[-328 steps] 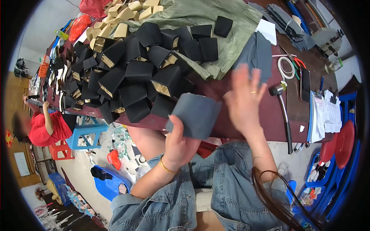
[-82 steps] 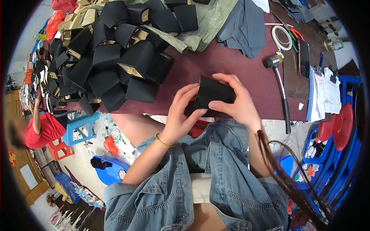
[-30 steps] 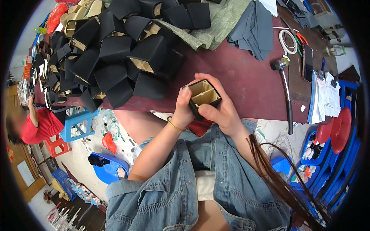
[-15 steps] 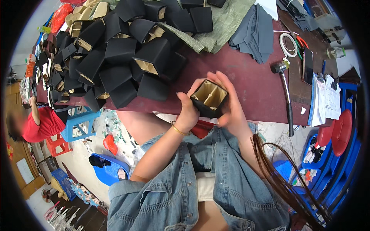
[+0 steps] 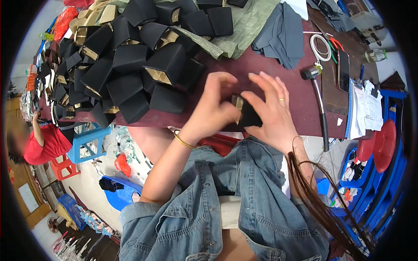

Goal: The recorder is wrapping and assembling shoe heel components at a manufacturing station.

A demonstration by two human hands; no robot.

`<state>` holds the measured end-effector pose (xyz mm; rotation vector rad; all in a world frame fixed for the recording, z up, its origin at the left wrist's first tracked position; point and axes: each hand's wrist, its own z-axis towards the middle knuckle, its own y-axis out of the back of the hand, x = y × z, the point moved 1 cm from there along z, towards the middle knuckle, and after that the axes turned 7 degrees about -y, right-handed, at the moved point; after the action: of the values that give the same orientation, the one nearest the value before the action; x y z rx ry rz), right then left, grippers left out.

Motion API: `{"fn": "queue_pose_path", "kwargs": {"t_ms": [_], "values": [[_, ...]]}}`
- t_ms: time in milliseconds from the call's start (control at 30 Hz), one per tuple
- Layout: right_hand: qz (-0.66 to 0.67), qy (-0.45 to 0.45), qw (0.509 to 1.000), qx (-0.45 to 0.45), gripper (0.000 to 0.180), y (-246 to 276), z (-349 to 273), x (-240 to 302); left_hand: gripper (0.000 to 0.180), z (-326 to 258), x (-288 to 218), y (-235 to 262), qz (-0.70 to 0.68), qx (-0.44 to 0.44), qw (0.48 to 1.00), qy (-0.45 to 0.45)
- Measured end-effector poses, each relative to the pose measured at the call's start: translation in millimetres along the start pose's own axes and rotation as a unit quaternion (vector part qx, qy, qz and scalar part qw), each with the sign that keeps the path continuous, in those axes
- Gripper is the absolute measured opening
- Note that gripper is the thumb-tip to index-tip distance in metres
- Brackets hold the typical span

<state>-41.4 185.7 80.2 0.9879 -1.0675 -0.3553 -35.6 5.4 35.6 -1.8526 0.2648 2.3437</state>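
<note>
Over the table's near edge, a small hollow shoe heel (image 5: 250,115) covered in black, with a tan edge showing on its left, sits between my hands. My right hand (image 5: 275,114) holds it, a finger on its far side and the thumb on the near side, the other fingers raised. My left hand (image 5: 214,105) is beside it, thumb tip against the tan edge, fingers curved and apart from the thumb. Part of the heel is hidden behind my hands. Several black-covered heels (image 5: 130,58) lie piled at the left.
Grey sheets (image 5: 281,39) and a green cloth (image 5: 244,32) lie at the back of the dark red table (image 5: 300,115). A hammer (image 5: 319,95), a white coil (image 5: 321,48), a phone (image 5: 343,71) and papers (image 5: 363,104) are to the right. A person in red (image 5: 48,143) is at far left.
The heel has turned so its hollow opening no longer faces up. My left hand's fingers have lifted off it, and the right hand has shifted its grip. My view has moved slightly.
</note>
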Motion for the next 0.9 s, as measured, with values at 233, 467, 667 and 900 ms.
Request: {"fn": "queue_pose_path", "kwargs": {"t_ms": [233,467,667,900], "values": [[0.328,-0.086,0.935,-0.101,0.081,-32.9,20.2,-34.3,0.051,0.1,18.8,-10.3,-0.245,-0.036,0.967,0.055],[0.414,-0.148,0.897,-0.054,0.069,-71.6,17.4,-23.6,0.043,1.9,34.2,-28.0,0.044,-0.116,0.992,-0.007],[0.681,-0.164,0.714,0.008,0.049,-61.4,21.8,-24.9,0.039,4.9,39.6,-20.9,-0.123,-0.105,0.986,0.051],[0.315,-0.101,0.942,-0.051,0.047,-60.8,6.7,-19.4,0.030,4.4,24.9,-6.1,0.027,0.034,0.999,-0.022]]}}
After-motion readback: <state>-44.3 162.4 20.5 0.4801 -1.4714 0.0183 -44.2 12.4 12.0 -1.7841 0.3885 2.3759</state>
